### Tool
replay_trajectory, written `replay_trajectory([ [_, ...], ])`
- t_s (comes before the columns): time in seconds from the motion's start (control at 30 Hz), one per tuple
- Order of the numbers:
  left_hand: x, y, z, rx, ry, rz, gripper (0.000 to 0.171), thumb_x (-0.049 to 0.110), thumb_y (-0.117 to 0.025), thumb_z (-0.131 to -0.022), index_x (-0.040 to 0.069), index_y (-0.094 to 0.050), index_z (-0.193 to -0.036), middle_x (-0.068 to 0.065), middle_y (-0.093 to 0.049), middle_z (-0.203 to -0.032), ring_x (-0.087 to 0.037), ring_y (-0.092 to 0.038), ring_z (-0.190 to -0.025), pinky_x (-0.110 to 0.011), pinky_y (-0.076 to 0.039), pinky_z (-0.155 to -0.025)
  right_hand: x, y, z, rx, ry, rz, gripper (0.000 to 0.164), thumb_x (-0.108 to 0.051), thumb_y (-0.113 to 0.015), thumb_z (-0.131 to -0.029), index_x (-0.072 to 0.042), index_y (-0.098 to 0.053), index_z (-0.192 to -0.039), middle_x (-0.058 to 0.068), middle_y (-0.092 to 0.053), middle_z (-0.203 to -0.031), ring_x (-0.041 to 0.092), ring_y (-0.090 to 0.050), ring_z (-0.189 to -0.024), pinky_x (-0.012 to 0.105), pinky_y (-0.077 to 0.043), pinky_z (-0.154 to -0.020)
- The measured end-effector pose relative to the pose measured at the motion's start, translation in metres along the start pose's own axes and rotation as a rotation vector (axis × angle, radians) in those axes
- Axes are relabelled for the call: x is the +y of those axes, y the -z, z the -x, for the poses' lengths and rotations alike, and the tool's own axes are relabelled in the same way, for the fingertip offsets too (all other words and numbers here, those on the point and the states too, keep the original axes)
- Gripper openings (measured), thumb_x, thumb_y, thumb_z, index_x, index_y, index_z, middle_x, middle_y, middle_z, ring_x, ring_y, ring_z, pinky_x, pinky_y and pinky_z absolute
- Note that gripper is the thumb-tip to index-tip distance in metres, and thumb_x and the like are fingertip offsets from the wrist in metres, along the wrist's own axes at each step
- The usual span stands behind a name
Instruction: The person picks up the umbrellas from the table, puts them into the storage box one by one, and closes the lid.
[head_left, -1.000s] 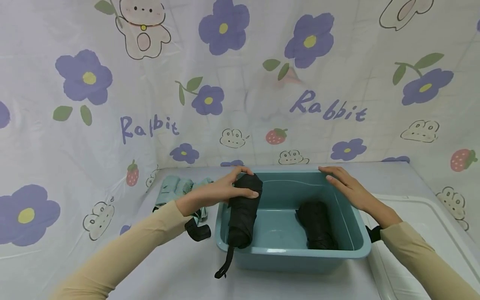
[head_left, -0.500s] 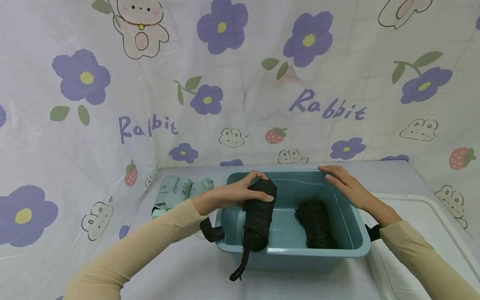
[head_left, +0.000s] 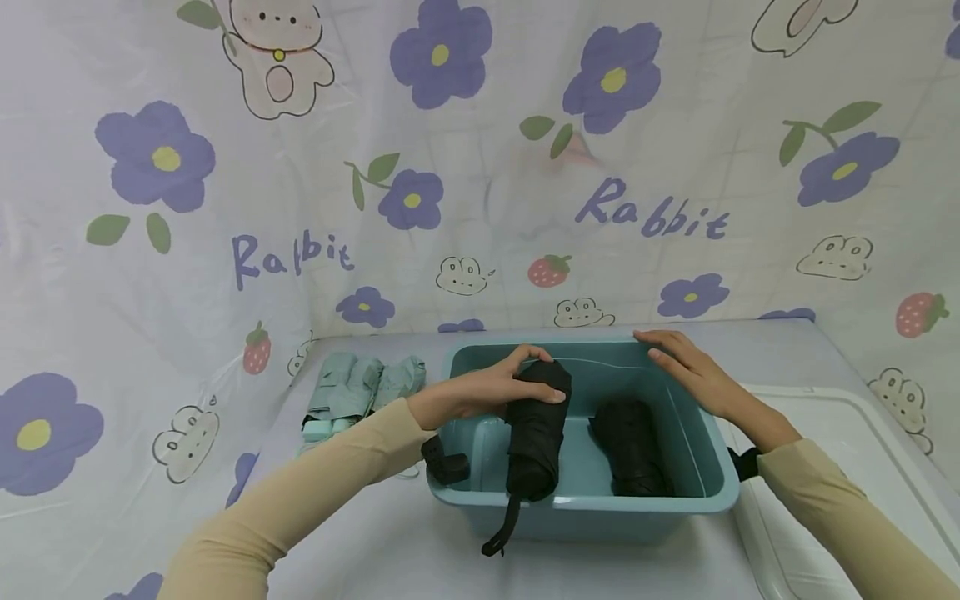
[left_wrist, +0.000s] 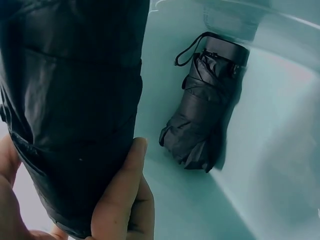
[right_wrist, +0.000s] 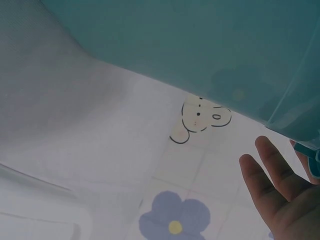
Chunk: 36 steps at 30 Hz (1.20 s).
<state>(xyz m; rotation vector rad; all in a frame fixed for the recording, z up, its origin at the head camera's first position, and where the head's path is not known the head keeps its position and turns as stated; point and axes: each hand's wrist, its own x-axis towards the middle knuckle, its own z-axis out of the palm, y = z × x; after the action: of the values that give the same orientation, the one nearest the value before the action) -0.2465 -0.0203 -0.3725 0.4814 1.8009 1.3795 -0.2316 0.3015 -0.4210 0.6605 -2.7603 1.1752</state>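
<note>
My left hand (head_left: 491,392) grips a folded black umbrella (head_left: 536,442) near its far end, with its wrist strap dangling over the front rim. It hangs above the left-centre of a blue-green plastic bin (head_left: 585,504). A second folded black umbrella (head_left: 632,450) lies inside the bin on the right; the left wrist view shows this umbrella (left_wrist: 202,107) with its handle and loop. In that view the held umbrella (left_wrist: 75,100) is close to the camera, fingers around its end. My right hand (head_left: 697,375) rests at the bin's back right corner, fingers extended.
Pale green folded fabric bundles (head_left: 360,387) lie on the table left of the bin. A white lid (head_left: 832,467) lies to the right, partly under the right forearm. A patterned curtain (head_left: 480,208) stands behind the table.
My left hand has carried the held umbrella rightward over the bin, from its left edge to nearer the middle. My right hand has stayed at the corner.
</note>
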Motion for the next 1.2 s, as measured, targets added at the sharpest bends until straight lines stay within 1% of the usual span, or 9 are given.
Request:
replay_trajectory([
  [0.27,-0.011,-0.002,-0.017,0.006,0.01,0.05,0.053,0.026,-0.065,-0.086,0.027,-0.03,-0.126,-0.013,-0.038,-0.126,-0.026,-0.057,-0.094,-0.04,-0.049,-0.077,0.0,0.0,0.002,-0.001,0.005,-0.014,0.042,-0.024,-0.035,-0.102,-0.008,-0.036,-0.141,0.02,-0.032,-0.142,0.043,-0.03,-0.128,0.069,-0.024,-0.095],
  [0.47,-0.011,-0.009,-0.028,0.056,0.016,0.053,0.055,0.026,-0.065,-0.085,0.025,-0.03,-0.127,-0.013,-0.033,-0.13,-0.026,-0.057,-0.095,-0.041,-0.05,-0.077,-0.001,0.001,0.002,0.0,-0.004,-0.006,0.043,-0.025,-0.035,-0.102,-0.007,-0.036,-0.141,0.021,-0.032,-0.142,0.044,-0.03,-0.128,0.069,-0.024,-0.095],
  [0.7,-0.015,-0.015,-0.041,0.084,0.021,0.061,0.054,0.024,-0.067,-0.085,0.025,-0.031,-0.126,-0.013,-0.032,-0.128,-0.027,-0.058,-0.095,-0.042,-0.051,-0.076,-0.001,0.0,0.0,0.002,-0.009,-0.002,0.043,-0.025,-0.034,-0.102,-0.008,-0.037,-0.141,0.021,-0.032,-0.142,0.044,-0.03,-0.128,0.07,-0.024,-0.095],
  [0.83,-0.015,-0.019,-0.044,0.107,0.018,0.041,0.054,0.024,-0.068,-0.084,0.025,-0.032,-0.125,-0.014,-0.031,-0.13,-0.027,-0.057,-0.095,-0.042,-0.052,-0.075,-0.001,-0.001,0.0,0.002,-0.009,-0.008,0.043,-0.026,-0.035,-0.102,-0.008,-0.037,-0.141,0.02,-0.032,-0.141,0.043,-0.03,-0.128,0.069,-0.024,-0.095],
  [1.07,-0.017,-0.025,-0.05,0.101,0.011,-0.026,0.055,0.024,-0.068,-0.084,0.024,-0.032,-0.125,-0.015,-0.028,-0.136,-0.025,-0.055,-0.101,-0.042,-0.051,-0.074,0.0,-0.001,0.0,-0.005,-0.011,-0.009,0.043,-0.026,-0.034,-0.102,-0.008,-0.037,-0.141,0.02,-0.032,-0.142,0.043,-0.03,-0.128,0.069,-0.023,-0.096],
  [1.2,-0.019,-0.028,-0.054,0.118,0.005,-0.073,0.056,0.026,-0.069,-0.083,0.024,-0.032,-0.124,-0.015,-0.028,-0.137,-0.025,-0.053,-0.103,-0.04,-0.052,-0.071,0.0,-0.001,0.0,-0.001,-0.013,-0.004,0.043,-0.026,-0.034,-0.102,-0.008,-0.037,-0.141,0.019,-0.032,-0.142,0.043,-0.03,-0.128,0.069,-0.023,-0.096],
])
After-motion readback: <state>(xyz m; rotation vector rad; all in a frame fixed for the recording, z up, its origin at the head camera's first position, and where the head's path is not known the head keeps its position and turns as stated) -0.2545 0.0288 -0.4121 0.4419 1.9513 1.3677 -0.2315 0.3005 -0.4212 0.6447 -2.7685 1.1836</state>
